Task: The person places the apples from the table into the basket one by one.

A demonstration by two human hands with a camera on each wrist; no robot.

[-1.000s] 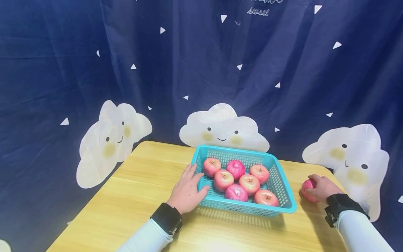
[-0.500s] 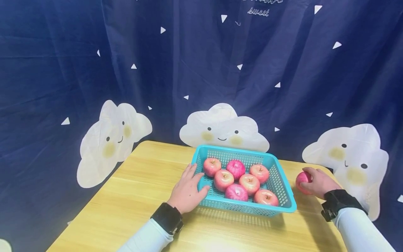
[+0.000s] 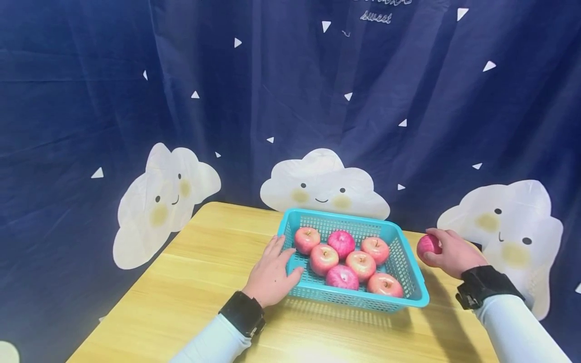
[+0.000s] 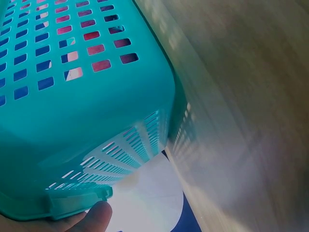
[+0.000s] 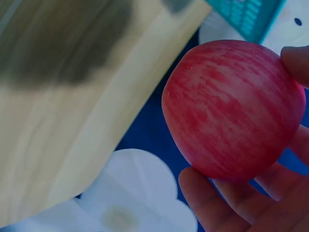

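My right hand (image 3: 456, 254) grips a red apple (image 3: 428, 248), held just off the right end of the turquoise basket (image 3: 415, 272). In the right wrist view the apple (image 5: 234, 111) appears lifted above the table, with the thumb on one side and fingers on the other. Several more apples, including a pale red apple (image 3: 324, 259) and a deep pink apple (image 3: 341, 244), lie inside the basket. My left hand (image 3: 271, 275) rests on the basket's left rim, its fingers fairly straight and its thumb over the near corner. The left wrist view shows fingertips (image 4: 99, 216) at the rim.
The basket stands on a light wooden table (image 3: 190, 282), near its back edge. Table surface extends to the left and in front of it. Behind hangs a dark blue curtain (image 3: 290, 91) printed with white clouds and triangles.
My right hand has carried the apple up and to the left, from the table's right side toward the basket. The left hand has stayed on the rim.
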